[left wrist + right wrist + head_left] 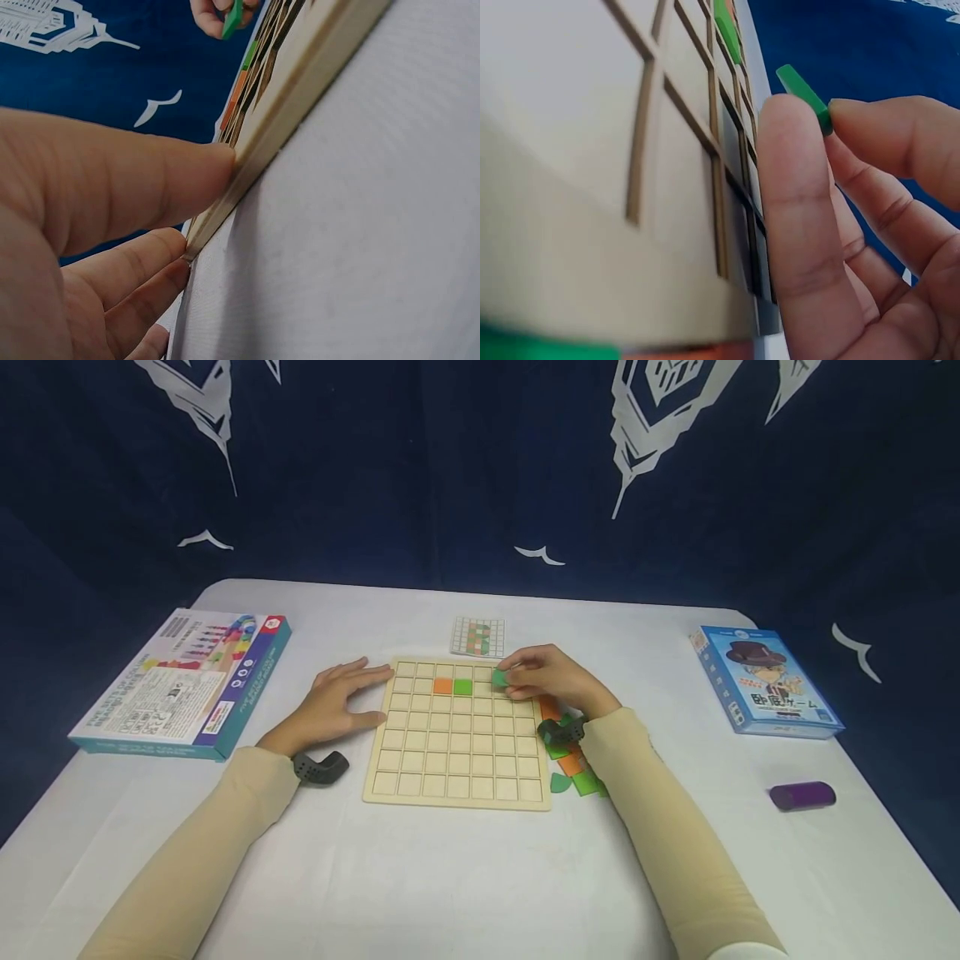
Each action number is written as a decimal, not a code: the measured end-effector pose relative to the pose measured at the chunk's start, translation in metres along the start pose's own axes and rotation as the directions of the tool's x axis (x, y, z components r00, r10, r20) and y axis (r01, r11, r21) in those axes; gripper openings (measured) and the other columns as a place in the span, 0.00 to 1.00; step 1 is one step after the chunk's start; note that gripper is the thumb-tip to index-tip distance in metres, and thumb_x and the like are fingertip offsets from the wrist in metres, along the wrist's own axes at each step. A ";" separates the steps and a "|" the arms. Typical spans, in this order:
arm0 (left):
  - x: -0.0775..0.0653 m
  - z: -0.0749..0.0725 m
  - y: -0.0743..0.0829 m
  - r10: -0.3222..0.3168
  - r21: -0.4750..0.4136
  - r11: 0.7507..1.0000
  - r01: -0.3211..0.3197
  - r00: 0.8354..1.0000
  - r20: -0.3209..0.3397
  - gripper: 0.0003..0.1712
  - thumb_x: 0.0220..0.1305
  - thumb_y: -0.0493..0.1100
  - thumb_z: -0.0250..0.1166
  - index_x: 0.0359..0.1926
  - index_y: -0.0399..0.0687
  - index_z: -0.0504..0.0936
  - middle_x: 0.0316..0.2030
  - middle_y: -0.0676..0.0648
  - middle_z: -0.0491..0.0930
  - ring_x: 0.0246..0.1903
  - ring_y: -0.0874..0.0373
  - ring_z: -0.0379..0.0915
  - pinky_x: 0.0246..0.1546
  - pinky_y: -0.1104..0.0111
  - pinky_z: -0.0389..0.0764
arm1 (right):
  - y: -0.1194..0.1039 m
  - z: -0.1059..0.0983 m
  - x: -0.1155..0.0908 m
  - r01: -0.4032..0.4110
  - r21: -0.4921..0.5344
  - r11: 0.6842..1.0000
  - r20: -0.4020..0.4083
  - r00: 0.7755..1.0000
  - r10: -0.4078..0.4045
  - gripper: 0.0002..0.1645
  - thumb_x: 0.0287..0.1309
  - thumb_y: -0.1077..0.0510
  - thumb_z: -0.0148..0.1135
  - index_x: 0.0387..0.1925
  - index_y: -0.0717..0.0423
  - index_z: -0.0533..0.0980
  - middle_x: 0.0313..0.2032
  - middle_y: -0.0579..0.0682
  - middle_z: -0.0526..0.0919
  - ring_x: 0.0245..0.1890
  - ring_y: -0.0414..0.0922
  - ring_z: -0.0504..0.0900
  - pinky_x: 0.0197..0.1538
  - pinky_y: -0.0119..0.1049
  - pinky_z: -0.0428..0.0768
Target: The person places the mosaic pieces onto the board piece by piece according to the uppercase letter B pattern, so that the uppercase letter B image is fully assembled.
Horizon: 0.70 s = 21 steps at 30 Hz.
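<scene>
A wooden grid board (448, 765) lies on the white table, with an orange square tile (443, 686) and a light green square tile (462, 687) side by side in its upper rows. At the board's left edge, the fingertips and thumb of my left hand (339, 703) touch the rim, fingers fairly straight. Over the upper right part of the board, my right hand (551, 677) pinches a dark green tile (805, 97) between thumb and finger. In the head view that tile overlaps the upper right cells, and part of it is hidden by the fingers.
Loose orange and green tiles (572, 765) lie beside the board under the right wrist. A small pattern card (477, 637) sits behind the board. To the left is a large game box (180, 685); to the right are a blue game box (768, 681) and a purple cylinder (802, 796).
</scene>
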<state>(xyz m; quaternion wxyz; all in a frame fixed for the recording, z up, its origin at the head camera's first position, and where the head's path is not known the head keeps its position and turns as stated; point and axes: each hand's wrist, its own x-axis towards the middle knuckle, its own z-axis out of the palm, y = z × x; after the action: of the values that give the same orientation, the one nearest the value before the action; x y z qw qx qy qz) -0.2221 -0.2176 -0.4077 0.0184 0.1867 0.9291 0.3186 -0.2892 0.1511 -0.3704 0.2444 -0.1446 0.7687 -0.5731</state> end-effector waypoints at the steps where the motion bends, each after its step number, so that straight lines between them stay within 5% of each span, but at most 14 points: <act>1: 0.000 0.000 0.000 -0.001 0.001 1.000 0.001 1.000 0.000 0.42 0.66 0.45 0.72 0.79 0.41 0.72 0.80 0.40 0.67 0.84 0.35 0.46 0.82 0.39 0.37 | 0.000 0.002 0.001 -0.004 -0.002 1.000 0.003 1.000 0.004 0.19 0.74 0.71 0.62 0.62 0.77 0.76 0.36 0.50 0.87 0.34 0.39 0.89 0.47 0.33 0.90; 21: 0.002 0.000 -0.005 0.008 -0.001 1.000 -0.008 1.000 -0.001 0.42 0.66 0.46 0.72 0.79 0.42 0.72 0.80 0.41 0.67 0.84 0.36 0.46 0.82 0.38 0.37 | -0.012 0.025 0.012 -0.036 -0.120 0.992 0.020 0.999 0.039 0.16 0.75 0.69 0.61 0.58 0.77 0.79 0.40 0.55 0.87 0.33 0.38 0.88 0.44 0.31 0.90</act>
<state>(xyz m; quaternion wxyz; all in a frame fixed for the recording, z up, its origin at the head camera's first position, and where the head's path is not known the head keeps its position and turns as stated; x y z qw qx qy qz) -0.2253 -0.2205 -0.4108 0.0165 0.1904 0.9282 0.3193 -0.2867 0.1206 -0.3669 0.2546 -0.1507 0.8015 -0.5198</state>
